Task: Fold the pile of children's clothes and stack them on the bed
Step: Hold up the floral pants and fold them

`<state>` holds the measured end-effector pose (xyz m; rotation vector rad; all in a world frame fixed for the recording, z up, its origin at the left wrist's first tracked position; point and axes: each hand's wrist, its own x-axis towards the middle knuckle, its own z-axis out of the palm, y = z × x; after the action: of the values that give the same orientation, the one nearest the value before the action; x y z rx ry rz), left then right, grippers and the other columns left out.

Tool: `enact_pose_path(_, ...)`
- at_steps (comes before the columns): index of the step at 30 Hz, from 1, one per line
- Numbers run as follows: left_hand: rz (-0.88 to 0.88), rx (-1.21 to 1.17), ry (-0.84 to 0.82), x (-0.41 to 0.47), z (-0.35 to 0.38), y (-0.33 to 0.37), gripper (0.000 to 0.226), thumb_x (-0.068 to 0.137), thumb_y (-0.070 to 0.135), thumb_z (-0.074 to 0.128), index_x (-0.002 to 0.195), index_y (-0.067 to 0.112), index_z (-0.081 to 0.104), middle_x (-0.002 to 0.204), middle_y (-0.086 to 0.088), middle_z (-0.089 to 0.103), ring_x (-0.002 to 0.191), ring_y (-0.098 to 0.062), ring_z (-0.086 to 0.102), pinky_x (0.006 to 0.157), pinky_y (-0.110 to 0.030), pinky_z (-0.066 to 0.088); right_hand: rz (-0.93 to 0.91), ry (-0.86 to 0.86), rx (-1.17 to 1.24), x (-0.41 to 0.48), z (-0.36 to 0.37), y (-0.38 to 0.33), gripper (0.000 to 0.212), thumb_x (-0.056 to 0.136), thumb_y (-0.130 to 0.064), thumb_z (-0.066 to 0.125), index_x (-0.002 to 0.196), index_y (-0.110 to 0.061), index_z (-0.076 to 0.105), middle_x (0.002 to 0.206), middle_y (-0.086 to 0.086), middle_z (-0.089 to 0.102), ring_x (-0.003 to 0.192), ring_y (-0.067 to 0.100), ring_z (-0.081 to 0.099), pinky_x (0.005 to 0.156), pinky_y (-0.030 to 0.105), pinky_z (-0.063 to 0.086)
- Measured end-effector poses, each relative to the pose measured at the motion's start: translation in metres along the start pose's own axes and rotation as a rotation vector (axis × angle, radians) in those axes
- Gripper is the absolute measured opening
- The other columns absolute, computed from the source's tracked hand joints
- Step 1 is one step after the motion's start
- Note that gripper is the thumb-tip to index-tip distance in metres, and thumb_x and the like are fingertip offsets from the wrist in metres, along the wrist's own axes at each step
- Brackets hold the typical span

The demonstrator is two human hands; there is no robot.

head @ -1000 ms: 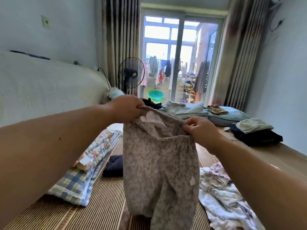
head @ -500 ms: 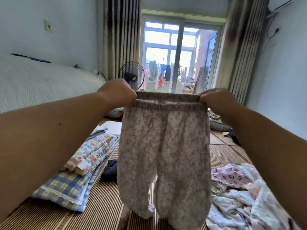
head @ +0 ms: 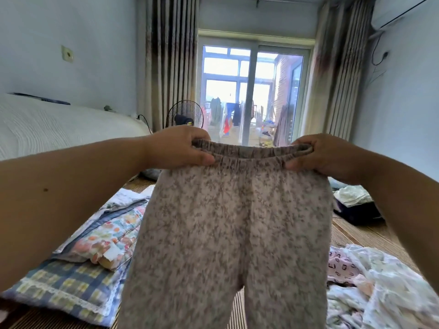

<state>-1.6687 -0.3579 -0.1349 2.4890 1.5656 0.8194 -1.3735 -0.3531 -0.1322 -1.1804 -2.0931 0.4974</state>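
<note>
The floral trousers (head: 237,222) had hung bunched a second before; now they hung flat at the centre of the frame (legs free), the left hand (head: 178,148) and right hand (head: 318,155) each with its grip pinched on a waistband corner; folding could probably begin; the pile (head: 380,288) lay lower right.

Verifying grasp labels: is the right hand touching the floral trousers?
Touching. The head view shows the right hand pinching the floral trousers at one end of the waistband, its thumb pressed on the front. The left hand pinches the other end.
</note>
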Motion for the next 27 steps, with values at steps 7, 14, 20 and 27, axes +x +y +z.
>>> enact_pose_path(7, -0.393, -0.056, 0.210, 0.031, 0.039, 0.018, 0.021, 0.077, 0.032, 0.068, 0.080, 0.011, 0.064, 0.074, -0.002, 0.059, 0.066, -0.014, 0.053, 0.050, -0.026, 0.032, 0.282, 0.420, 0.037, 0.031, 0.058, 0.011, 0.042, 0.083, -0.043, 0.069, 0.095, -0.003, 0.070, 0.093, 0.011, 0.069, 0.088, 0.027, 0.065, 0.082, 0.037, 0.054)
enact_pose_path(14, -0.400, -0.758, 0.150, 0.050, 0.056, 0.069, 0.045, 0.091, 0.048, 0.056, 0.102, 0.005, 0.066, 0.108, -0.019, 0.069, 0.099, -0.032, 0.068, 0.090, -0.047, 0.054, 0.191, 0.413, 0.478, 0.035, 0.081, -0.018, 0.068, 0.059, -0.072, 0.067, 0.078, -0.006, 0.071, 0.089, 0.018, 0.072, 0.083, 0.028, 0.070, 0.086, 0.053, 0.055)
enact_pose_path(20, -0.253, -0.824, -0.171, 0.032, 0.032, 0.078, 0.073, 0.088, 0.071, 0.032, 0.110, 0.012, 0.069, 0.109, -0.006, 0.065, 0.104, -0.023, 0.061, 0.097, -0.040, 0.047, -0.018, 0.200, 0.524, 0.024, 0.059, -0.015, 0.011, 0.077, -0.008, 0.075, 0.081, -0.009, 0.066, 0.088, 0.011, 0.070, 0.084, 0.028, 0.068, 0.089, 0.046, 0.055)
enact_pose_path(27, -0.100, -0.532, 0.115, 0.020, 0.038, 0.048, 0.087, 0.072, 0.049, 0.076, 0.144, 0.027, 0.033, 0.143, -0.008, 0.041, 0.127, -0.024, 0.044, 0.097, -0.036, 0.040, 0.052, 0.217, 0.604, 0.018, 0.058, -0.016, 0.042, 0.079, 0.013, 0.042, 0.106, -0.013, 0.061, 0.091, 0.005, 0.062, 0.077, 0.019, 0.060, 0.064, 0.026, 0.054)
